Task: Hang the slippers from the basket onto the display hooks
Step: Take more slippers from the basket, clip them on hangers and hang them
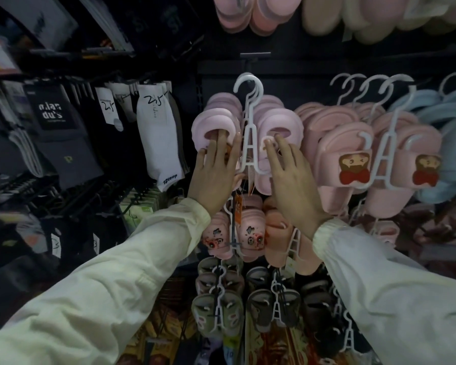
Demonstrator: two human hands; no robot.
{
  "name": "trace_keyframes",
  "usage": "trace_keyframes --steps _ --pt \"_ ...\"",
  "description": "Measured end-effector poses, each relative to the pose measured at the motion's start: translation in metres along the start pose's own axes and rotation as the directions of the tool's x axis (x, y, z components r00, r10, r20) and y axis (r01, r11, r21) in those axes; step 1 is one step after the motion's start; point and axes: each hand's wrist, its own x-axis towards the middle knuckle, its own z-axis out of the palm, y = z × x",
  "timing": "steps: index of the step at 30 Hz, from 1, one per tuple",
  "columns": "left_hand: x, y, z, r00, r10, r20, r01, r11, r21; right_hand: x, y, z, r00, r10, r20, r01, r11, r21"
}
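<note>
A pair of pale pink slippers (pixel 279 122) hangs on a white plastic hanger (pixel 249 106) from a dark display hook (pixel 256 56) at the centre of the rack. My left hand (pixel 213 175) lies flat on the left slipper, fingers spread, one fingertip in its toe opening. My right hand (pixel 291 177) presses on the right slipper, fingers extended. Neither hand curls around anything. No basket is in view.
Pink slippers with a bear patch (pixel 353 167) hang just right, blue ones (pixel 442 109) beyond. Socks in packs (pixel 158 138) fill the left rack. More slippers hang below (pixel 248 233) and above (pixel 242 14).
</note>
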Motion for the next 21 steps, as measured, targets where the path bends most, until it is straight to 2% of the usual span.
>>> trace_keyframes --steps 7,16,21 --pt "-0.01 0.006 -0.008 0.997 -0.006 0.07 0.016 0.991 -0.13 -0.025 -0.002 -0.007 0.99 0.035 0.134 -0.043 0.997 0.059" --pt "-0.044 0.03 -0.023 0.985 -0.047 0.166 0.08 0.977 -0.196 -0.064 -0.005 -0.008 0.984 -0.01 0.177 -0.025 0.98 0.198" --pt "-0.072 0.055 -0.038 0.984 -0.014 0.178 0.052 0.976 -0.213 -0.092 -0.009 -0.01 0.979 -0.042 0.199 -0.007 0.97 0.242"
